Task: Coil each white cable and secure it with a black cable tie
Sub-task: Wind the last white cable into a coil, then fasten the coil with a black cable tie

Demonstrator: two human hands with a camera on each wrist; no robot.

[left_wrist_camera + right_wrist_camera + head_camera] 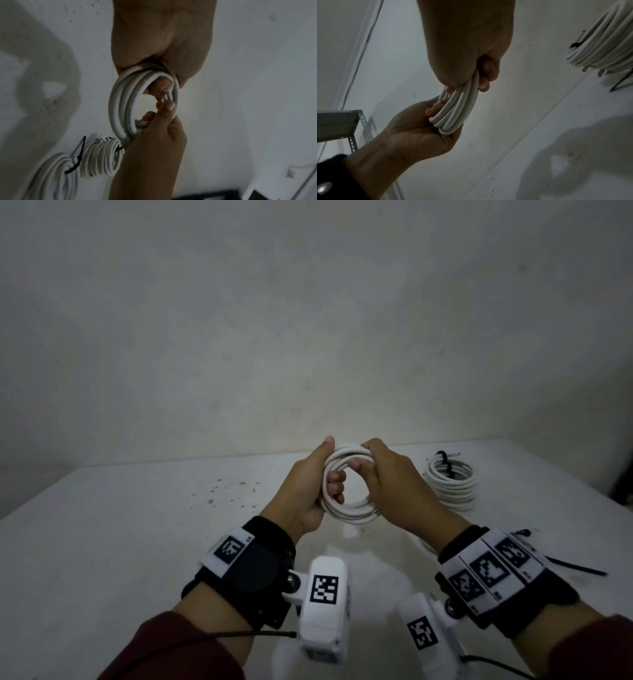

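Note:
A white cable, wound into a small coil, is held up above the table between both hands. My left hand grips the coil's left side, fingers curled through the ring and thumb on top. My right hand grips the top right of the coil, thumb inside the loop. The left wrist view shows the coil as a ring, with the left hand above it and the right hand below. In the right wrist view the strands run edge-on from the right hand down into the left palm. No tie shows on this coil.
Tied white coils with black ties lie stacked at the right of the white table. A loose black cable tie lies near my right wrist. Dark specks dot the tabletop at mid-left. A metal shelf stands off to the left.

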